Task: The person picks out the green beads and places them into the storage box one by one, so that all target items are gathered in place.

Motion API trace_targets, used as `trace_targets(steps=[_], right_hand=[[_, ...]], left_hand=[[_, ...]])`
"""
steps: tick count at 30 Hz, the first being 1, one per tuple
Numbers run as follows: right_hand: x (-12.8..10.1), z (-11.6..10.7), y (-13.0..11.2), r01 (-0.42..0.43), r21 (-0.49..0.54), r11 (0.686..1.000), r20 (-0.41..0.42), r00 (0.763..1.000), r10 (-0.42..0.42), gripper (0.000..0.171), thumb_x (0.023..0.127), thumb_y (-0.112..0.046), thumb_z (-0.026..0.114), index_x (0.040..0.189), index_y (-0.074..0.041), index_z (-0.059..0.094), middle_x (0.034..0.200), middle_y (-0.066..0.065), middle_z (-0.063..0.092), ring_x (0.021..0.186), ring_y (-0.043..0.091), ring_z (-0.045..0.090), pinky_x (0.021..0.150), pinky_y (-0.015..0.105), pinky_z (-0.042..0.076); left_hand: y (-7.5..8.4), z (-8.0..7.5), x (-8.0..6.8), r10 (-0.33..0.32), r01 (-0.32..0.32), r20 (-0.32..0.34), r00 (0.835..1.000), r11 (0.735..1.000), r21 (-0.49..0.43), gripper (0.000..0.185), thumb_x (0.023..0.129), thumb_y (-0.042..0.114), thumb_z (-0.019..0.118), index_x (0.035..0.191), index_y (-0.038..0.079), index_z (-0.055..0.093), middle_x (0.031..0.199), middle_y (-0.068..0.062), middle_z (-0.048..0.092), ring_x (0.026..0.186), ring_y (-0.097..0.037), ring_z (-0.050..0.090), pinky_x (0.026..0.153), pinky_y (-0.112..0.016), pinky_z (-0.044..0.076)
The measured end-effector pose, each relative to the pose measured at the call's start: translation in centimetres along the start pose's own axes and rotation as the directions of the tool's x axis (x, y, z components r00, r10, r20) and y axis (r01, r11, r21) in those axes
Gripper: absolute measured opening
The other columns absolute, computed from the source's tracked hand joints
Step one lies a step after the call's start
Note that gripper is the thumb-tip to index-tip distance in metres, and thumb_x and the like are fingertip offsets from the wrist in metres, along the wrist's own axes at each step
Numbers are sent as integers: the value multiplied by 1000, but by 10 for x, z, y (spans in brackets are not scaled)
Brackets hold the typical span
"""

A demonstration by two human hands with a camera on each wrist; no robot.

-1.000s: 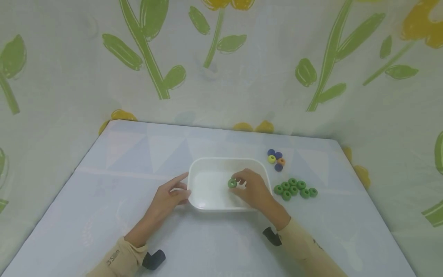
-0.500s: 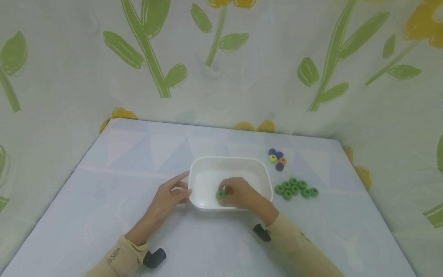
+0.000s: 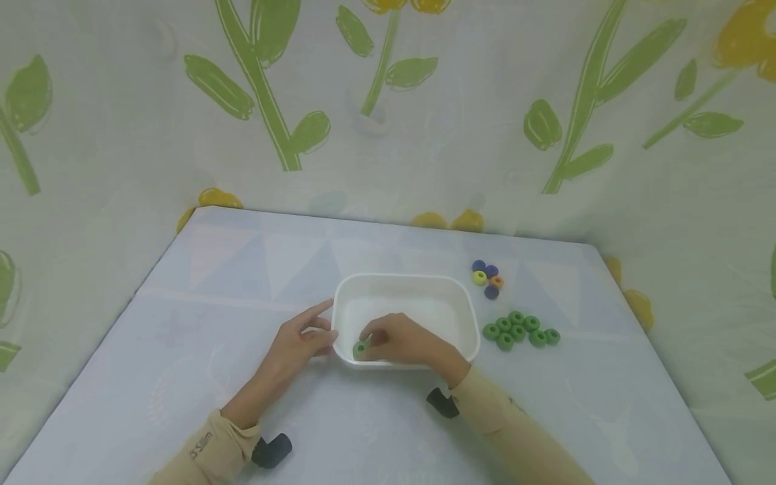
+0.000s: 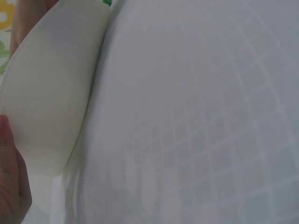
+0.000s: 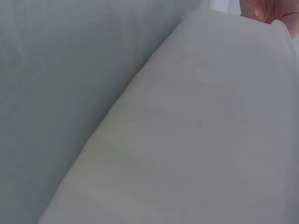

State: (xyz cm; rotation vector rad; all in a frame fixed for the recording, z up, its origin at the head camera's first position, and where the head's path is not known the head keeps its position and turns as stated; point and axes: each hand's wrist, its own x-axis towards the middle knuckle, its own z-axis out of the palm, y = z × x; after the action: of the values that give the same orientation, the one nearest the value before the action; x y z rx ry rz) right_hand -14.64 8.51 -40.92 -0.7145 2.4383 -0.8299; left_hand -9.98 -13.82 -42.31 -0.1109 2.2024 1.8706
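Over the left near corner of the white plastic tray [image 3: 412, 291], my right hand [image 3: 403, 339] pinches a green bead [image 3: 360, 349] between thumb and fingers in the head view. My left hand [image 3: 304, 335] rests against the tray's left end, its fingers spread along the outside and its thumb at the rim. The left wrist view has the tray's outer wall [image 4: 56, 88] with the left hand's thumb [image 4: 5, 135] touching it. In the right wrist view the tray wall fills much of the frame, and the bead is hidden.
Right of the tray lies a group of several green beads [image 3: 517, 332]. Behind them sit blue beads [image 3: 492, 292], a yellow bead [image 3: 479, 277] and an orange bead [image 3: 497, 281]. All stand on a pale patterned tabletop [image 3: 242, 269], with a flower-printed curtain [image 3: 424, 155] behind it.
My right hand has moved left and toward the near side of the tray, carrying the green bead down to the left near corner. The left hand has stayed at the tray's end.
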Motion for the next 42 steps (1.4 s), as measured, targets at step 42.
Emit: trace_targets(steps=[42], right_hand=[[-75, -31, 40, 3, 97, 995, -513, 857, 48, 21, 97, -25, 66, 114, -15, 73, 104, -1, 75, 93, 12, 65, 77, 20, 55]], left_hand=[[-4, 3, 4, -26, 26, -23, 999, 1000, 1, 63, 93, 11, 65, 152, 19, 45, 113, -12, 55, 88, -13, 67, 87, -28, 63]])
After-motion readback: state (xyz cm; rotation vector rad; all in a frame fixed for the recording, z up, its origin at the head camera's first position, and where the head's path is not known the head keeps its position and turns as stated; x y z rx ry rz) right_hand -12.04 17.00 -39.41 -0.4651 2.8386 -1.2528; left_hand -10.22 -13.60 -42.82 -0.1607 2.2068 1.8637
